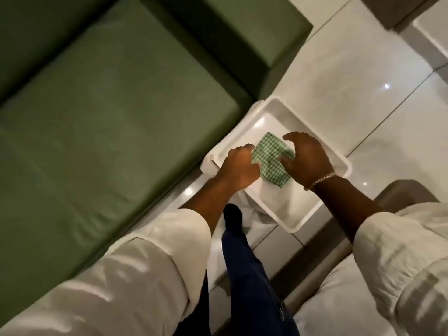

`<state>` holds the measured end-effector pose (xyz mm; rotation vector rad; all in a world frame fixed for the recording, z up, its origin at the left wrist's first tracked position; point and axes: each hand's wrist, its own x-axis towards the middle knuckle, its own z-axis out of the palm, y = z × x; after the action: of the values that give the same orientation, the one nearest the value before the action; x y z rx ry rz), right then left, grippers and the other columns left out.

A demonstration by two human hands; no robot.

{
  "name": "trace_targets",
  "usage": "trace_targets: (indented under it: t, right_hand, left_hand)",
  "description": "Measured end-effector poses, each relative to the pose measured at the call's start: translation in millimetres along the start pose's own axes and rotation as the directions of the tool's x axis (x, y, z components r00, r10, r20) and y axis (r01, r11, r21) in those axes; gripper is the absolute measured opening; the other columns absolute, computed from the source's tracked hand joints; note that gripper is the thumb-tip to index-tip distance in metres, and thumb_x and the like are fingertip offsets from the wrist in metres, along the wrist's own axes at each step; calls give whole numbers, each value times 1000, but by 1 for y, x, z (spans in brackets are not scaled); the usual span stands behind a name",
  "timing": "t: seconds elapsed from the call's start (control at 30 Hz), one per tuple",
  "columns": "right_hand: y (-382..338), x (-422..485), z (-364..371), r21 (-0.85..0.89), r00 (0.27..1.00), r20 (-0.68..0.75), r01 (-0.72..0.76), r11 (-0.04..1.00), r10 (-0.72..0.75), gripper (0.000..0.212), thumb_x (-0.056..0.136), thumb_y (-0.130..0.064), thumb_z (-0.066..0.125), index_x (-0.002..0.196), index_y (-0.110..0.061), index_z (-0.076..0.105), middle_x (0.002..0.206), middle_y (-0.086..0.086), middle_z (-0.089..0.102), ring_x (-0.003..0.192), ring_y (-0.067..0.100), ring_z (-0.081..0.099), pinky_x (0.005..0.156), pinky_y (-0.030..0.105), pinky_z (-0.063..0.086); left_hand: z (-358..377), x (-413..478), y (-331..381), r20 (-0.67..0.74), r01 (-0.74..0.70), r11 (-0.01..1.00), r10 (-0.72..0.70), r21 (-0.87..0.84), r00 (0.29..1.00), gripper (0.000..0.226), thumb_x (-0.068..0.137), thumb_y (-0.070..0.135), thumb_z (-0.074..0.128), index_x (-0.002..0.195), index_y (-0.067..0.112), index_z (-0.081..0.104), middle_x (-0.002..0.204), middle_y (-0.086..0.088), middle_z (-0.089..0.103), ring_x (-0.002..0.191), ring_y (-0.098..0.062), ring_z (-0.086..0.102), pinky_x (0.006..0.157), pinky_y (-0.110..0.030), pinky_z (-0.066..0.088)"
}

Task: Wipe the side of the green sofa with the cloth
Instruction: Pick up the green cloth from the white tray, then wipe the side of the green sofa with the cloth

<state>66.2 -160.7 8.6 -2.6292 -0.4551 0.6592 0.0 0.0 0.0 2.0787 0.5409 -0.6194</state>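
Note:
A green-and-white checked cloth (pixel 271 161) lies in a white plastic tray (pixel 286 110) on the floor beside the green sofa (pixel 116 112). My left hand (pixel 238 166) is closed on the cloth's left edge. My right hand (pixel 308 158) hovers over the cloth's right side with fingers spread and curled, its fingertips touching the fabric. The sofa fills the left half of the view, with its armrest (pixel 257 37) at the top centre. Its outer side is hidden from this angle.
Glossy white floor tiles (pixel 351 76) stretch to the right of the tray. A brown-and-white piece of furniture (pixel 400 192) stands at the right edge. My leg in dark blue trousers and a black shoe (pixel 232 217) stands between sofa and tray.

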Motion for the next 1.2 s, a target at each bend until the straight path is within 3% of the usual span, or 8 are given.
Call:
trace_targets:
  t: [0.13, 0.27, 0.43, 0.7, 0.83, 0.93, 1.07, 1.2]
  right_hand:
    - [33, 11, 33, -3, 989, -48, -143, 990, 142, 59, 79, -18, 74, 131, -2, 50, 132, 25, 53, 121, 44, 48, 102, 46, 39]
    - [50, 21, 62, -43, 987, -112, -119, 992, 114, 56, 79, -15, 71, 130, -3, 51, 127, 26, 55, 115, 45, 52, 98, 44, 39]
    - [38, 17, 71, 121, 955, -208, -189, 975, 211, 63, 81, -12, 67, 140, -9, 45, 127, 24, 57, 116, 41, 55, 97, 44, 43]
    - [-44, -66, 76, 390, 879, -366, -153, 908, 305, 44, 75, -13, 71, 119, -18, 67, 111, 16, 67, 103, 27, 63, 84, 19, 39]
    - [-103, -134, 108, 527, 852, -425, -43, 849, 307, 36, 72, -13, 77, 107, -13, 71, 102, 9, 66, 90, 20, 61, 83, 26, 47]
    - [-140, -181, 154, 652, 854, -405, 18, 758, 328, 30, 67, -8, 74, 96, -14, 67, 98, 14, 65, 88, 20, 58, 80, 27, 48]
    - [-167, -223, 239, 848, 891, -245, 6, 529, 382, 34, 71, 16, 67, 96, -5, 58, 92, 10, 62, 77, 4, 60, 75, 21, 51]
    - [-182, -244, 337, 940, 882, -113, -55, 338, 458, 48, 75, 24, 58, 112, -8, 57, 99, 4, 65, 80, -2, 65, 75, 15, 51]
  left_hand:
    - [34, 29, 3, -67, 33, 999, -32, 22, 997, 37, 75, 9, 57, 111, -1, 57, 116, -21, 62, 109, -36, 59, 85, -39, 50]
    - [62, 52, 9, -229, 84, 993, -64, 79, 971, 47, 74, 10, 62, 119, 1, 54, 125, -21, 55, 115, -37, 52, 92, -42, 48]
    - [54, 50, 18, -236, 137, 985, -158, -104, 959, 37, 74, 12, 69, 109, 4, 62, 111, -14, 68, 102, -28, 65, 78, -36, 56]
    - [3, -57, -20, -272, -72, 973, 9, -221, 962, 28, 71, 12, 56, 95, 12, 70, 96, -11, 70, 89, -27, 65, 75, -33, 53]
    - [-26, -114, -78, -312, -205, 958, 136, -202, 940, 29, 70, 8, 55, 93, 13, 72, 91, -7, 71, 86, -24, 65, 73, -27, 53]
    - [-37, -147, -139, -258, -259, 934, 195, -247, 946, 27, 72, 1, 59, 92, 11, 73, 76, 4, 69, 70, -14, 64, 64, -17, 52]
    - [-30, -173, -230, -136, -230, 953, 206, -197, 969, 31, 73, 2, 65, 101, 9, 74, 85, -1, 73, 79, -15, 67, 77, -33, 59]
    - [-17, -175, -311, 8, -322, 943, 323, 85, 947, 33, 78, 10, 63, 109, 13, 72, 100, -6, 77, 93, -23, 70, 87, -36, 54]
